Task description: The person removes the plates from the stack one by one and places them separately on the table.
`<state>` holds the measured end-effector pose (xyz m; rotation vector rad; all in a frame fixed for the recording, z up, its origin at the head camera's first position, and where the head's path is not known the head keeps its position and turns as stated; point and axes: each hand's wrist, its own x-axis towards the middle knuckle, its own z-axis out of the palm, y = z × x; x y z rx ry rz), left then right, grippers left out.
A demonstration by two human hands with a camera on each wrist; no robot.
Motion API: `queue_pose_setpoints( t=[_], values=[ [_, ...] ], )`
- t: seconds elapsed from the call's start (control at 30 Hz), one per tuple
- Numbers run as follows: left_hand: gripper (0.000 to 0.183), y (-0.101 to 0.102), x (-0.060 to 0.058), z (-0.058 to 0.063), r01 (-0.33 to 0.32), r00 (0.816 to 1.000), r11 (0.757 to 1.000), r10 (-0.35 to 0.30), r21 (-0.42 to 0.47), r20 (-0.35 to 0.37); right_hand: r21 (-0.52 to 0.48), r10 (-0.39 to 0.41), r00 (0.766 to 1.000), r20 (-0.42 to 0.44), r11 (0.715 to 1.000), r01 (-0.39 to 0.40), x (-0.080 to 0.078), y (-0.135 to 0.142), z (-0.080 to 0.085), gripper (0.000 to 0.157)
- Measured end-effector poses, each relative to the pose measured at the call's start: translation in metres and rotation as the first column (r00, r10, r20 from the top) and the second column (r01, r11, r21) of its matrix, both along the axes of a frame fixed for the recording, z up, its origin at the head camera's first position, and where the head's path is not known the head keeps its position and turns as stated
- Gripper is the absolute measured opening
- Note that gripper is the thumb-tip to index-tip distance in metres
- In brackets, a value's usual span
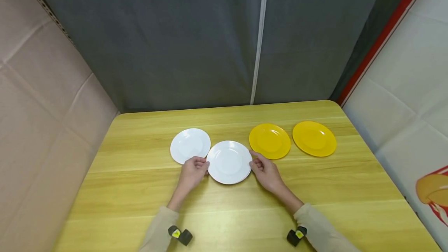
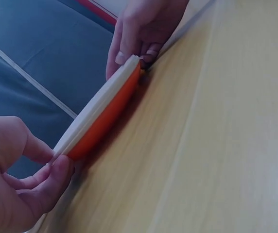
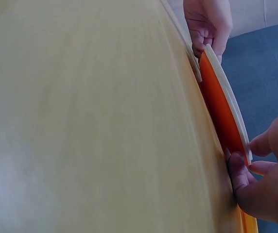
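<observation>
Both hands hold a small stack of round plates by opposite rims, tilted and raised off the wooden table. Its top is a white plate [image 1: 229, 162]; an orange plate [image 2: 107, 121] shows beneath in both wrist views. How many plates are stacked is hard to tell. My left hand [image 1: 193, 173] pinches the left rim, thumb and fingers on either side. On the opposite rim, my right hand [image 1: 267, 175] grips with curled fingers. Behind the left hand lies another white plate [image 1: 190, 145]. A yellow plate [image 1: 269, 140] lies just beyond the right hand.
Farther right on the table [image 1: 227, 217] is a second yellow plate [image 1: 314, 138]. A dark grey curtain [image 1: 175, 42] hangs behind the table's back edge. Pale cloth walls [image 1: 42, 119] stand on both sides.
</observation>
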<state>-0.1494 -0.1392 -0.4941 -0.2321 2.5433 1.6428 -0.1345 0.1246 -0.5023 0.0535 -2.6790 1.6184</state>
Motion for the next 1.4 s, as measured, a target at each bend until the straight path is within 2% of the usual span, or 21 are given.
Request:
queue_pose_setpoints(
  t=[0.13,0.37,0.67,0.9,1.4],
  values=[
    [0.021,-0.001,0.002,0.002,-0.005,1.000,1.000,0.005,0.002,0.021,-0.005,0.008,1.000,0.000,1.000,-0.008,0.000,0.000,0.000,0.039],
    [0.021,-0.002,0.003,0.005,-0.025,1.000,1.000,0.025,0.003,0.014,0.006,0.004,1.000,-0.005,1.000,-0.004,0.000,0.000,-0.001,0.040],
    [0.023,-0.010,0.002,0.005,-0.083,0.996,0.988,0.085,0.128,-0.008,-0.008,-0.001,1.000,-0.008,1.000,0.001,0.000,0.000,-0.002,0.040],
    [0.026,-0.023,0.003,0.007,-0.118,0.991,0.980,0.128,0.163,-0.049,-0.013,-0.006,1.000,-0.008,1.000,0.005,0.000,0.000,-0.003,0.041],
    [0.029,-0.057,-0.002,0.016,-0.210,0.972,0.954,0.227,0.214,-0.061,-0.003,0.005,0.999,0.034,1.000,-0.005,-0.001,0.000,-0.001,0.041]
  ],
)
